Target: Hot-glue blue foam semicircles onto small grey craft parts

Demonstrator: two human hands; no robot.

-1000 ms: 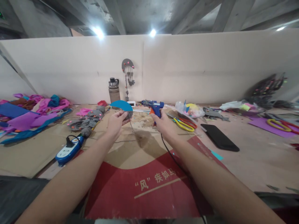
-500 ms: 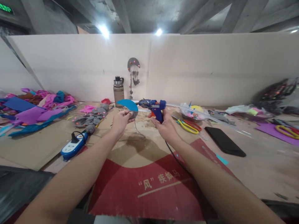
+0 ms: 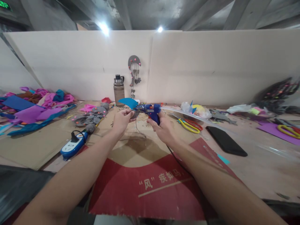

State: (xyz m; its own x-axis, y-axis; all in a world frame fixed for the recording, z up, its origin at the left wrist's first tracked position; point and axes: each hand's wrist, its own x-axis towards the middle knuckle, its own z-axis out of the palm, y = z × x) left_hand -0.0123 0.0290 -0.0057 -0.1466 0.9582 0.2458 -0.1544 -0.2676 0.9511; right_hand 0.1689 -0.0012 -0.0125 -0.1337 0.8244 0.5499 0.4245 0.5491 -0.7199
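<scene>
Holding a flat blue half-round piece of craft foam at its lower edge, your left hand is closed in a pinch, thumb and fingers curled around the piece just above the cardboard. Your right hand is wrapped tight around the grip of a blue hot glue gun, whose nozzle points left and sits right at the underside of the foam piece. The 2 hands are close together, with the gun's tip between them. A thin black cord runs from the gun's handle back along your right forearm.

Both hands hover over a brown cardboard sheet with a red printed band. To your left on it lies a blue-and-white power strip with 1 plug in it. Further left are grey felt shapes with pink dots and a heap of pink, purple and blue fabric scraps. To your right lie yellow-handled scissors and, nearer you, a black phone lying flat. A brown water bottle with a black lid stands at the white partition behind the foam piece.
</scene>
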